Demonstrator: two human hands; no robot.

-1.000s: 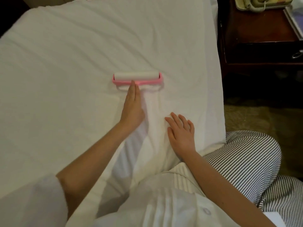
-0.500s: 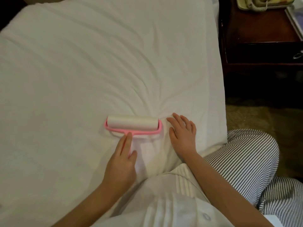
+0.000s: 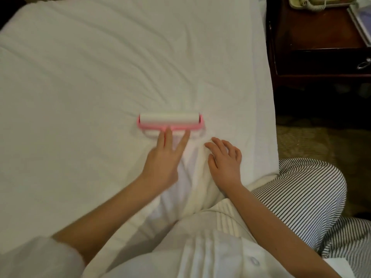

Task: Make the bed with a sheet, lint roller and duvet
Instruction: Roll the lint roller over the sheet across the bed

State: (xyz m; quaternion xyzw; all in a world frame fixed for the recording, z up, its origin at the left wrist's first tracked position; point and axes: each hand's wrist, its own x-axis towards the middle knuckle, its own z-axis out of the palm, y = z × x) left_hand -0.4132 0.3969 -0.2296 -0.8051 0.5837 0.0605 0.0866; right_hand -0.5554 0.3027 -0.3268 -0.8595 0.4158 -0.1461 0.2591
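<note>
Nearest me were a white top (image 3: 200, 253) and striped trousers (image 3: 313, 189), with the person tight against the bed's near edge. The right grip (image 3: 226, 163) lay flat on the sheet (image 3: 90, 81), fingers spread and relaxed. It pinched nothing, just pinned cloth beside a bunched ridge running toward the body. The left grip (image 3: 162, 165) sat just left of that ridge, blurred, over the handle of the lint roller (image 3: 169, 121). Two of its fingers were straight and splayed, tips pressing the pink frame, and the handle was hidden under the palm. The roller lay flat on the sheet just beyond both grips, white roll on the frame's far side. Creases fanned out from there. Farther right, off the bed, I saw a dark nightstand (image 3: 321, 63) with a phone (image 3: 307, 3) on top and carpet (image 3: 305, 141) below. I couldn't pick out any duvet.

My read was that the step in hand was lint-rolling the sheet, with the duvet yet to come. To do it well I'd put even pressure on both ends of the roll so it turns rather than skids. I'd run straight, overlapping lanes and pin the cloth close to the roller so it doesn't drag. I'd flatten the ridge first, or the roll would ride over it and miss the hollows. The risk was pushing creases ahead of the roll.
</note>
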